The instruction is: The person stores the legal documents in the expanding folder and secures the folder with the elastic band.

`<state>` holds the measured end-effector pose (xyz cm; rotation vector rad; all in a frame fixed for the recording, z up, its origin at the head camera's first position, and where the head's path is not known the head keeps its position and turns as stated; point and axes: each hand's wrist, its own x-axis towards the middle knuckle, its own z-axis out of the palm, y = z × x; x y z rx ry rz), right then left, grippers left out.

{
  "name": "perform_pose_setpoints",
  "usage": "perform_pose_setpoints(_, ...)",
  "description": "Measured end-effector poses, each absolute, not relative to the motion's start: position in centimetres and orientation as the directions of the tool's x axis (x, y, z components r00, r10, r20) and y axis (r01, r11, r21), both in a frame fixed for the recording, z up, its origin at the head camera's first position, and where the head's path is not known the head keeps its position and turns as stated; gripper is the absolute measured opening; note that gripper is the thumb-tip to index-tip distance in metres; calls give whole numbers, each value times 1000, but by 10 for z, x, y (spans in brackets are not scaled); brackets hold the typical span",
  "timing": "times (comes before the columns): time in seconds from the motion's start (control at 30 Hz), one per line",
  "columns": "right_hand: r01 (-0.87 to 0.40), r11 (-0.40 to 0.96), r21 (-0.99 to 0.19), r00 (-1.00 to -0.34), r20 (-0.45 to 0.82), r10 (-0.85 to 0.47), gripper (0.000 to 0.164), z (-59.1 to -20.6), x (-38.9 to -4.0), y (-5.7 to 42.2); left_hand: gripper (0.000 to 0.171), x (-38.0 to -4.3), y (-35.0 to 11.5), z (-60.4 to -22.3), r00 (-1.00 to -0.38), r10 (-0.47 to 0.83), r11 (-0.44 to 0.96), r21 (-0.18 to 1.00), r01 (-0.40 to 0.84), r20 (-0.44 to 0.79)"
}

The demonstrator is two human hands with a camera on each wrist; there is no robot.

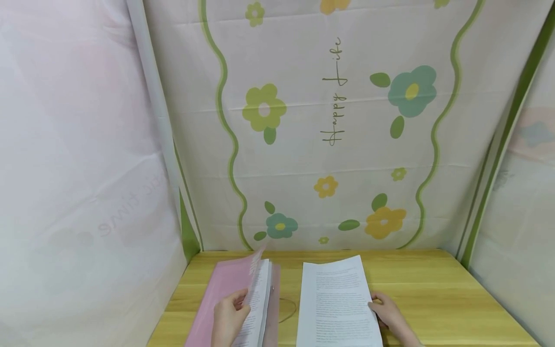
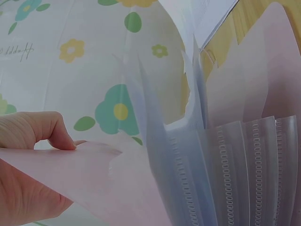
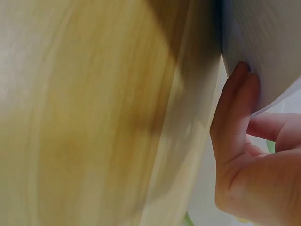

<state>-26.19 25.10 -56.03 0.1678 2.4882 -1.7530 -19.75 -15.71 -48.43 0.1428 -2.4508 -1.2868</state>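
Observation:
On the left of the table lies a pink folder, partly opened, with printed sheets inside. My left hand pinches the folder's front cover between thumb and fingers and holds it lifted. Several clear punched sleeves fan out beside the cover in the left wrist view. To the right, a printed paper stack is held by its right edge in my right hand. In the right wrist view, fingers lie under the paper and the thumb is on its other side.
A thin looped band lies on the wooden table between folder and papers. Behind the table hangs a white flowered cloth. Pale cloth walls stand at both sides.

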Motion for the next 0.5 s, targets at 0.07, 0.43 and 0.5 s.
perform_pose_setpoints(0.07, 147, 307, -940, -988, -156, -6, 31, -559, -261, 253, 43, -197, -157, -485, -927, -260, 576, 814, 76, 271)
perform_pose_setpoints(0.43, 161, 232, -959, -978, -186, -93, 43, -554, -258, 255, 42, -196, -158, -482, -927, -252, 567, 818, 91, 278)
perform_pose_setpoints(0.5, 168, 232, -958, -977, -193, -92, 45, -553, -259, 254, 42, -196, -158, -482, -927, -253, 567, 819, 89, 276)
